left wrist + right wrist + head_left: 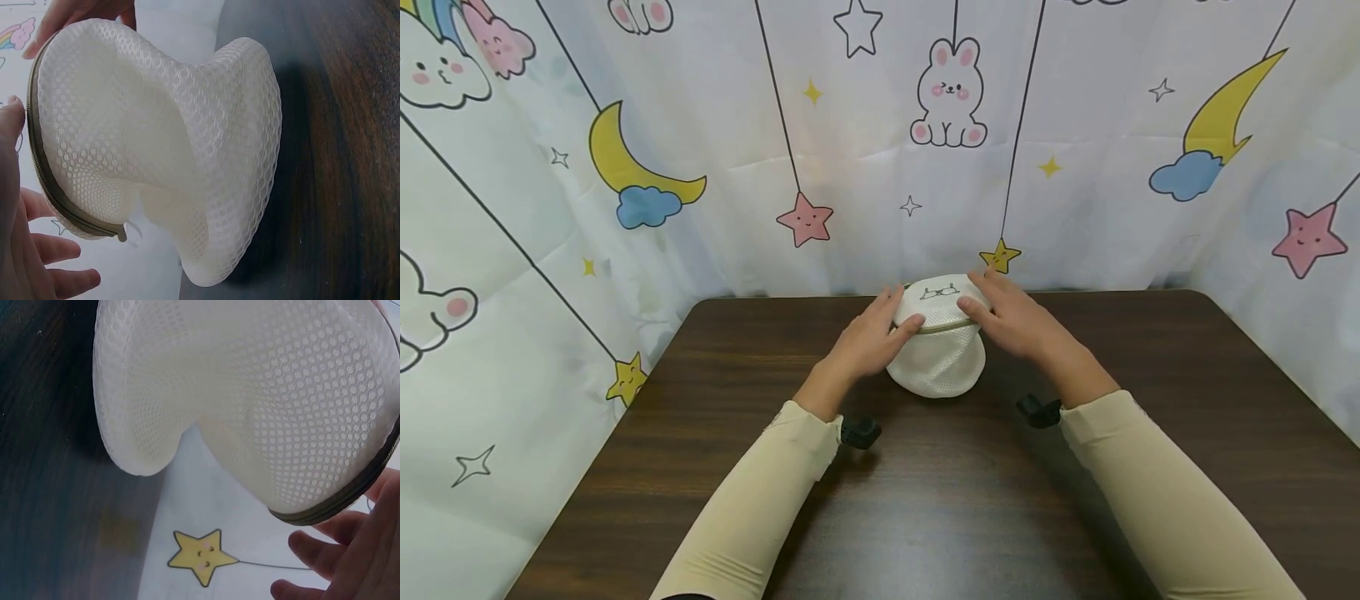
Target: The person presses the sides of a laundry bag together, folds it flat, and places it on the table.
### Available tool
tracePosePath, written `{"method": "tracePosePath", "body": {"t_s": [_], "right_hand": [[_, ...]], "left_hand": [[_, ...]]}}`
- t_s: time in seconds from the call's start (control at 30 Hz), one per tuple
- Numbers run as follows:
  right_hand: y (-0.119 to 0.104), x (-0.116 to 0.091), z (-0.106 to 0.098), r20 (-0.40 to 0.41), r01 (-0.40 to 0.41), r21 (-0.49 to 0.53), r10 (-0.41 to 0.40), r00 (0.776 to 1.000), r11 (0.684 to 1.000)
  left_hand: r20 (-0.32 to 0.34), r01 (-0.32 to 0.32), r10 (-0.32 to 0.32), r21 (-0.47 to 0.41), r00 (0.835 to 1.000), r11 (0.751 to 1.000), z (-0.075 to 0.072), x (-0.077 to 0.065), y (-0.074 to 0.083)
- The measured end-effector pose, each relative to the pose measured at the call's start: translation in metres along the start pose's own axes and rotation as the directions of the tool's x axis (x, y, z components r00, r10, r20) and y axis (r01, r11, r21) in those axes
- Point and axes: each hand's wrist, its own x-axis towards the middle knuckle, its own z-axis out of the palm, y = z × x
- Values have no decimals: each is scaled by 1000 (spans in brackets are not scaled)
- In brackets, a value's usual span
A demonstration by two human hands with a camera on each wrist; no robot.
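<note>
A white mesh laundry bag [936, 362] stands on the table, its middle creased and pinched in. Its round lid [942, 302] carries a small line drawing and tilts toward me. An olive zip [47, 162] runs along the lid's edge, with the zip's end hanging free in the left wrist view. My left hand [871, 337] touches the lid's left side, thumb at the front edge. On the opposite side my right hand [1018, 321] rests against the lid, thumb on its top near the front. Both hands' fingers are extended and spread, and some are hidden behind the lid.
The dark wooden table [925, 500] ends just behind the bag. A white curtain [865, 108] printed with moons, stars and rabbits hangs at the back and both sides. Dark wrist cameras [861, 433] sit below both hands.
</note>
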Motion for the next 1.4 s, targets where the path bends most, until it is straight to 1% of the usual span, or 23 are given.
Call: {"method": "tracePosePath", "body": {"t_s": [0.17,0.23,0.43,0.57,0.77,1.0,1.4], "right_hand": [[-1,1,3,-2,5,0,-5,1000,1000],[-1,1,4,-2,6,-3,-6,1000,1000],[-2,2,7,8,-6,0,6,1000,1000],[-3,2,8,18,-9,-4,9,1000,1000],[-5,1,10,11,3,-12,-3,1000,1000],[-7,0,10,10,9,-29,-9,1000,1000],[-8,-1,12,26,19,-41,-18,1000,999]], "left_hand": [[19,-49,50,-47,999,998,0,0,2],[30,-54,56,-63,998,997,0,-1,3],[61,-29,34,-82,998,996,1,-2,5],[64,-34,40,-90,997,995,3,-3,5],[77,-42,49,-92,996,995,3,-5,6],[72,-68,75,-88,995,994,3,-6,3],[66,-75,81,-96,995,993,6,-7,-2]]}}
